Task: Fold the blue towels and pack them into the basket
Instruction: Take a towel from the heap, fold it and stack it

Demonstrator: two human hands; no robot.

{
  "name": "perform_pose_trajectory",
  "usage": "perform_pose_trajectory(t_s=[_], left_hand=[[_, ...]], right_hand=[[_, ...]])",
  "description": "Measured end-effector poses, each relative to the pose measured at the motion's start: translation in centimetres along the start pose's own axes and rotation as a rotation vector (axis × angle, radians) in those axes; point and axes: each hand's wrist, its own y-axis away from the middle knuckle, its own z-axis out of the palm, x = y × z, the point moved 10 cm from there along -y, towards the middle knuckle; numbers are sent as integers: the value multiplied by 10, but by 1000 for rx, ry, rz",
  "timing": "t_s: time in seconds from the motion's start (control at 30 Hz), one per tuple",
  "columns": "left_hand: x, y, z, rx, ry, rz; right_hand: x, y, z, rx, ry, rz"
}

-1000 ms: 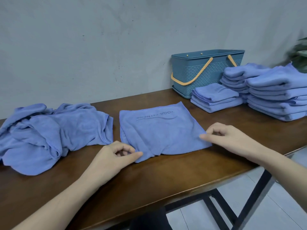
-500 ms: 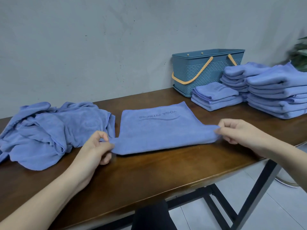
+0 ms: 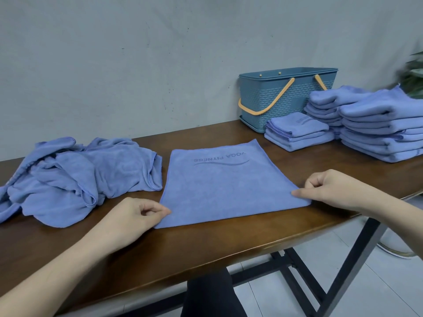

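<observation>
A blue towel (image 3: 229, 183) printed with "YOGA FITNESS" lies flat and square in front of me on the brown wooden worktop (image 3: 206, 245), its lettering upside down from where I look. My left hand (image 3: 135, 216) sits at the towel's near left corner, and its grip is narrow: thumb and forefinger pinch the corner while the other fingers curl underneath. My right hand (image 3: 329, 188) is at the near right corner, where the thumb lies straight on top of the cloth and the fingers are curled, so this grip too pinches the towel's edge, though I cannot see the fingertips beneath it. To my left, just beside the flat towel, a crumpled heap of unfolded blue towels (image 3: 75, 177) spreads over the worktop. At the far right, against the grey wall (image 3: 160, 65), stands the blue woven-pattern basket (image 3: 274, 99) with orange handles, one hanging down across its front face. Just in front of the basket sits a short stack of folded towels (image 3: 297, 132), and to its right rise two taller stacks of folded towels (image 3: 380, 124), close together. Below the worktop edge I see black metal legs (image 3: 348, 268) and a pale tiled floor (image 3: 286, 296).
</observation>
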Motion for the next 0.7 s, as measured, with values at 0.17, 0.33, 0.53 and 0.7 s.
perform_pose_trajectory(t_s=[0.17,0.33,0.53,0.7], left_hand=[[13,-3,-6,56,-192,206],[42,12,5,-37,-368,565],[34,13,15,-152,-353,631],[24,8,9,-110,-252,575]], right_hand=[[-13,5,-4,75,16,-180],[-62,35,-4,202,163,-725],[-54,36,20,27,233,-742],[-42,26,13,80,116,-612]])
